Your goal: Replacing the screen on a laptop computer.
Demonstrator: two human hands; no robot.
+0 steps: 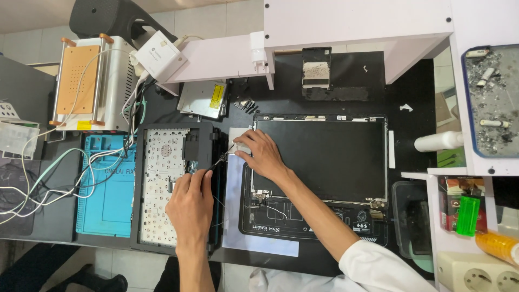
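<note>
Left hand [190, 199] grasping thin metal tweezers [220, 160], right hand [263, 153] pinching flat grey part [241, 147], perforated keyboard frame [157, 184].

Matt black plastic laptop lid [324, 157]

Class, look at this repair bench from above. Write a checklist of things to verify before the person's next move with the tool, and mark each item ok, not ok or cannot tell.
1. Left hand grips the thin tool: ok, fingers closed round its handle.
2. Tool tip sits at the spot being worked on: cannot tell, the tip is too small to see.
3. Right hand steadies the small white part at the corner of the laptop screen panel: ok.
4. Keyboard frame lies flat on the bench: ok.
5. Loose cables stay away from both hands: ok, they lie off to the left.
6. Loose screws are gathered: not ok, they lie scattered on the black mat.
</note>
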